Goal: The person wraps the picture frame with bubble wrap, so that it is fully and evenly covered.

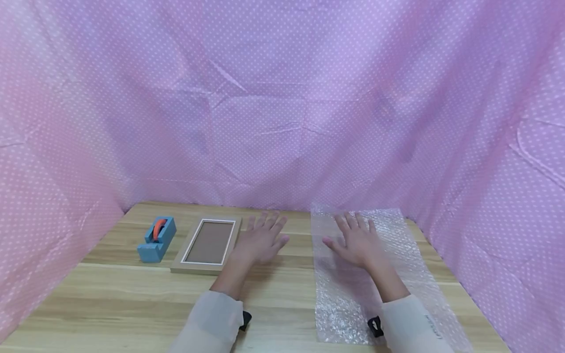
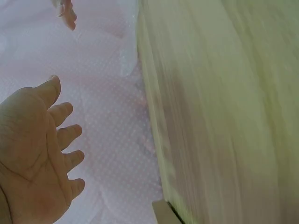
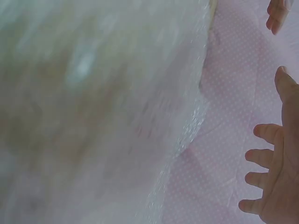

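My left hand (image 1: 260,243) is spread with straight fingers, palm down, above the table beside the right edge of a picture frame (image 1: 177,265). In the left wrist view that left hand (image 2: 35,154) holds nothing. Fingers apart, my right hand (image 1: 358,243) hovers over a sheet of clear bubble wrap (image 1: 340,314). The right wrist view shows the right hand (image 3: 285,158) holding nothing, with the bubble wrap (image 3: 117,116) blurred beside it. The picture frame lies flat, with a light wooden border, a white inner edge and a brown middle.
A blue tape dispenser (image 1: 151,252) with an orange-red roll stands left of the picture frame. The wooden table (image 1: 110,304) is enclosed at the back and sides by a pink dotted curtain (image 1: 282,113). The bubble wrap reaches past the table's back edge.
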Available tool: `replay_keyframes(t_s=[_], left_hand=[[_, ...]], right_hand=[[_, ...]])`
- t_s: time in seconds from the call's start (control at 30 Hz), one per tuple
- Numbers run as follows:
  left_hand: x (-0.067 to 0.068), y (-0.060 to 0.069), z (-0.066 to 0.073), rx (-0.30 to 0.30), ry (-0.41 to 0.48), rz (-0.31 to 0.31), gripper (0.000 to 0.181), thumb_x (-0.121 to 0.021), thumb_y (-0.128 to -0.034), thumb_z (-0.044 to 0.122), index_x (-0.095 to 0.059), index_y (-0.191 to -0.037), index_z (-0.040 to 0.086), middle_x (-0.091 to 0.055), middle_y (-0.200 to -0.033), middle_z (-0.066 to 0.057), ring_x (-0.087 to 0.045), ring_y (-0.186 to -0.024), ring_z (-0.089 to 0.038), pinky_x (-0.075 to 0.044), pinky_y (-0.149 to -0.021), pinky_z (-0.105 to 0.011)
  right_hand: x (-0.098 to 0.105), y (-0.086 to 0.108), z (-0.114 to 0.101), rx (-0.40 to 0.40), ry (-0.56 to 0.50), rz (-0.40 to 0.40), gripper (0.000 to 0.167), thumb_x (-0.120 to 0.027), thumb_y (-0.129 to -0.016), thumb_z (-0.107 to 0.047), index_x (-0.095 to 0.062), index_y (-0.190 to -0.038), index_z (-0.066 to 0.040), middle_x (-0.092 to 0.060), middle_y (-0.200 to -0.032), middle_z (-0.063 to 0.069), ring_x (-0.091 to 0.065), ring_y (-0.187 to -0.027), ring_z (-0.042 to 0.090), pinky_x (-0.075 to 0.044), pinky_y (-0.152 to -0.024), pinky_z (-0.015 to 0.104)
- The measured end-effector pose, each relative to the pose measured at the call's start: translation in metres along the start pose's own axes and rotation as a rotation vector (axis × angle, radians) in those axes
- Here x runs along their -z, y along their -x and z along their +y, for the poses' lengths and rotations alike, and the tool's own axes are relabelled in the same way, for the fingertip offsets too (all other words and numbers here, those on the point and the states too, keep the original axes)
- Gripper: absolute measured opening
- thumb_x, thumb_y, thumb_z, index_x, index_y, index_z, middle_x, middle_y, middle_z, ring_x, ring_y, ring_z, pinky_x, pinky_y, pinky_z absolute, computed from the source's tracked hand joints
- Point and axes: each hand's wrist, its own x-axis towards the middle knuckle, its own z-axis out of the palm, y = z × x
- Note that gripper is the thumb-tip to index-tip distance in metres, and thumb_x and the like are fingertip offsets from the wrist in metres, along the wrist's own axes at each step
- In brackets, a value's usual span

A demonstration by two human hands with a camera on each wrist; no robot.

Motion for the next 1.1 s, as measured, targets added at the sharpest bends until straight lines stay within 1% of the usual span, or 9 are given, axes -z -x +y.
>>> replay_keyframes(t_s=[0.17,0.3,0.43,0.57,0.73,0.87,0.97,1.1], left_hand=[[-0.01,-0.013,0.015,-0.058,-0.003,-0.037,0.067,-0.023,-0.1089,0.057,-0.024,-0.164,0.02,-0.019,-0.17,-0.01,-0.011,-0.156,-0.037,-0.004,-0.124,-0.061],[-0.019,-0.023,0.03,-0.098,-0.024,-0.068,0.065,-0.027,-0.1089,0.056,-0.025,-0.164,0.021,-0.021,-0.169,-0.009,-0.013,-0.156,-0.036,-0.006,-0.124,-0.061],[-0.026,-0.031,0.041,-0.129,-0.037,-0.099,0.063,-0.03,-0.1089,0.055,-0.025,-0.164,0.024,-0.02,-0.169,-0.007,-0.015,-0.155,-0.036,-0.007,-0.124,-0.061],[-0.028,-0.035,0.053,-0.166,-0.046,-0.141,0.063,-0.031,-0.1083,0.056,-0.025,-0.164,0.027,-0.021,-0.169,-0.005,-0.017,-0.155,-0.035,-0.009,-0.124,-0.059],[-0.027,-0.038,0.071,-0.218,-0.049,-0.195,0.062,-0.034,-0.1086,0.054,-0.027,-0.163,0.027,-0.023,-0.169,-0.003,-0.018,-0.155,-0.033,-0.01,-0.125,-0.056],[-0.029,-0.039,0.084,-0.261,-0.081,-0.235,0.061,-0.035,-0.1084,0.054,-0.026,-0.163,0.028,-0.023,-0.169,-0.001,-0.019,-0.155,-0.03,-0.012,-0.126,-0.053],[-0.032,-0.039,0.091,-0.307,-0.12,-0.26,0.06,-0.037,-0.1078,0.054,-0.029,-0.162,0.03,-0.026,-0.168,0.0,-0.021,-0.155,-0.029,-0.016,-0.125,-0.052],[-0.037,-0.037,0.096,-0.357,-0.159,-0.29,0.057,-0.043,-0.1065,0.053,-0.038,-0.159,0.031,-0.032,-0.165,0.002,-0.026,-0.153,-0.026,-0.022,-0.124,-0.05]], right_hand=[[0.002,0.006,0.018,-0.021,0.016,-0.018,0.091,-0.04,-0.097,-0.074,-0.034,-0.159,-0.008,-0.032,-0.161,0.026,-0.023,-0.149,0.051,-0.014,-0.115,0.075],[0.003,0.012,0.033,-0.044,0.03,-0.03,0.09,-0.04,-0.098,-0.073,-0.035,-0.159,-0.007,-0.033,-0.16,0.027,-0.026,-0.146,0.054,-0.015,-0.114,0.076],[0.005,0.019,0.05,-0.071,0.036,-0.067,0.091,-0.039,-0.099,-0.073,-0.035,-0.158,-0.005,-0.031,-0.16,0.03,-0.023,-0.146,0.057,-0.013,-0.113,0.077],[0.007,0.026,0.07,-0.09,0.063,-0.105,0.091,-0.041,-0.098,-0.072,-0.037,-0.157,-0.003,-0.033,-0.158,0.032,-0.025,-0.144,0.059,-0.015,-0.112,0.079],[0.007,0.037,0.095,-0.11,0.071,-0.146,0.087,-0.047,-0.099,-0.067,-0.041,-0.154,0.0,-0.034,-0.155,0.036,-0.028,-0.14,0.062,-0.019,-0.107,0.082],[0.007,0.043,0.114,-0.093,0.08,-0.179,0.082,-0.05,-0.101,-0.061,-0.043,-0.151,0.003,-0.037,-0.152,0.038,-0.033,-0.135,0.065,-0.025,-0.102,0.083],[0.007,0.046,0.124,-0.052,0.073,-0.186,0.079,-0.055,-0.1,-0.057,-0.045,-0.149,0.005,-0.042,-0.147,0.04,-0.041,-0.129,0.065,-0.033,-0.099,0.08],[0.003,0.051,0.135,-0.011,0.012,-0.182,0.077,-0.065,-0.097,-0.048,-0.046,-0.145,0.008,-0.047,-0.139,0.043,-0.049,-0.119,0.066,-0.041,-0.095,0.074]])
